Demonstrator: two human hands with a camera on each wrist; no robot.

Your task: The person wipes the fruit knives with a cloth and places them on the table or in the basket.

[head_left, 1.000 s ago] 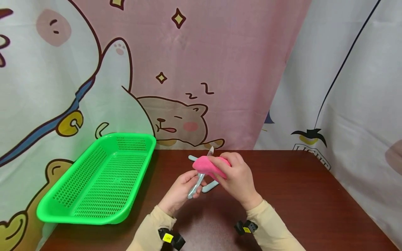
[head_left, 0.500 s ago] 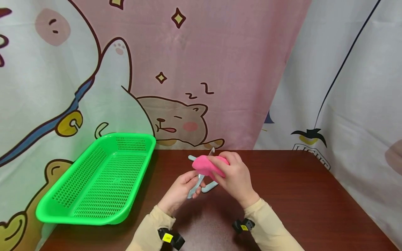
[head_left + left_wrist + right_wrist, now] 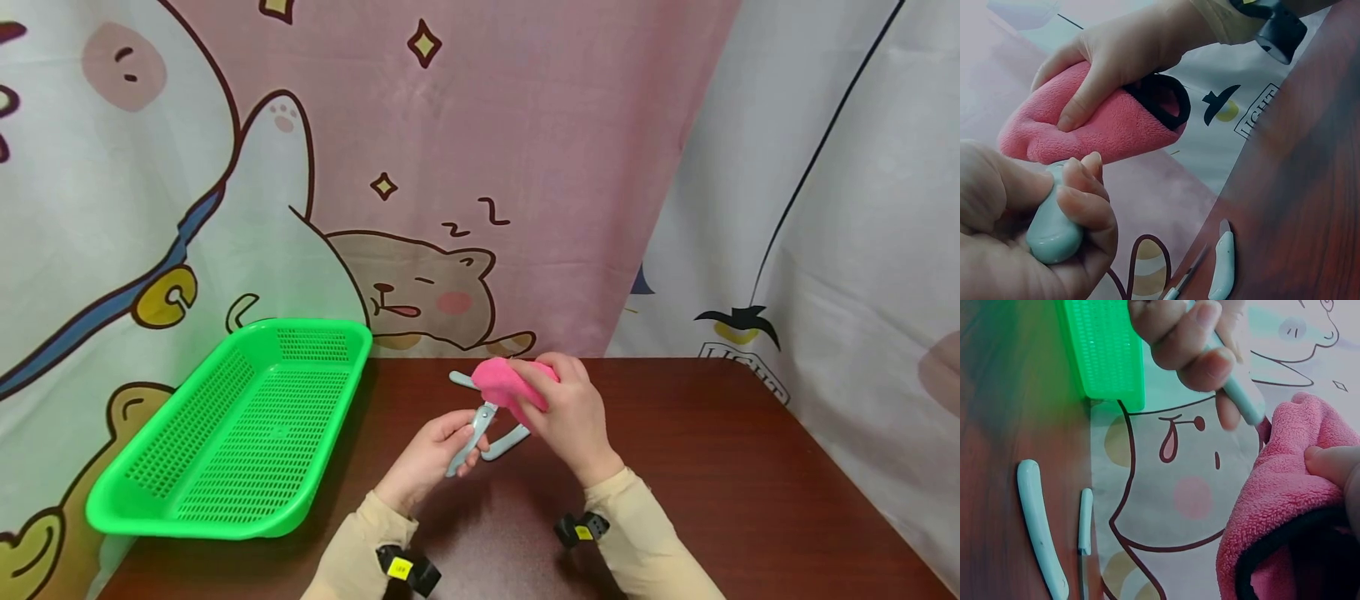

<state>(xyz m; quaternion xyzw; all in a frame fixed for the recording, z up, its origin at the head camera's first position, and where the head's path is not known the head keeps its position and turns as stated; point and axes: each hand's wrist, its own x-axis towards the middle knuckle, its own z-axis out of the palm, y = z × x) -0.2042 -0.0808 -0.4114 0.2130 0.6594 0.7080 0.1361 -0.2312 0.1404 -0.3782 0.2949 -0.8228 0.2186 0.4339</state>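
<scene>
My left hand [image 3: 426, 458] grips a knife by its pale blue-green handle [image 3: 478, 427], which points up and away. My right hand [image 3: 572, 421] holds a folded pink towel [image 3: 501, 383] with black edging, pinched around the blade. Most of the blade is hidden in the cloth; a short bit near the handle shows. In the left wrist view, the handle's rounded butt [image 3: 1054, 231] sticks out of the curled left fingers. Two more knives with similar handles lie behind the hands: a curved one [image 3: 506, 443] and a slimmer one [image 3: 461, 379], partly covered by the towel.
A green perforated plastic basket [image 3: 187, 527] stands to the left on the dark brown table [image 3: 720, 467]. A cartoon-printed curtain [image 3: 570, 167] hangs right behind the table's far edge. Bare blades of the lying knives show in the left wrist view.
The towel and right hand have slid up along the knife, away from the left hand. The blade tip that stuck out beyond the towel is covered now, and more handle shows.
</scene>
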